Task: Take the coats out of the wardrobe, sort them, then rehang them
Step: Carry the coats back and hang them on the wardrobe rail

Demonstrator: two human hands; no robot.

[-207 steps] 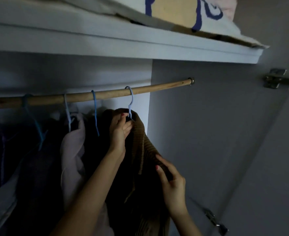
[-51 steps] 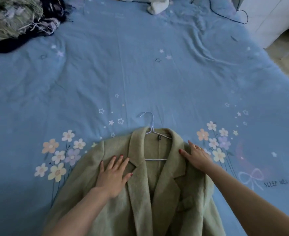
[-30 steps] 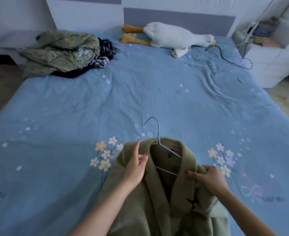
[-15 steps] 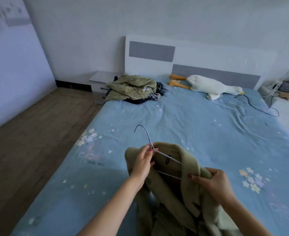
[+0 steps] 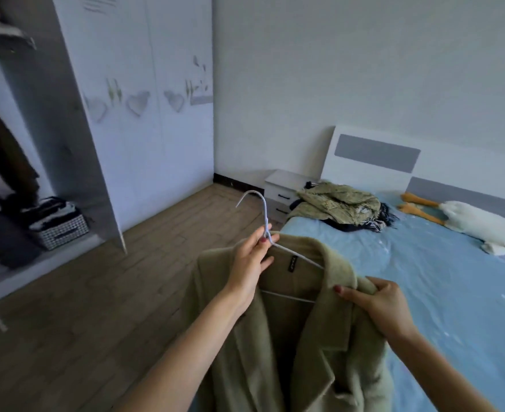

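Head view: nearest, the right hand (image 5: 382, 310) grips the olive coat (image 5: 299, 337) at its shoulder, and the left hand (image 5: 252, 263) pinches the neck of the hanger (image 5: 270, 236) — the coat is held up off the bed (image 5: 441, 281), ready for rehanging. Farther off, a heap of coats (image 5: 339, 205) awaits sorting; the open wardrobe (image 5: 10, 173) holds dark garments.

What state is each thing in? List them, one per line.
Coat: on its hanger, lifted off the bed.
Hanger: pinched at the neck by the left hand.
Right hand: grips the coat's shoulder.
Wardrobe: door open, clothes hanging inside.
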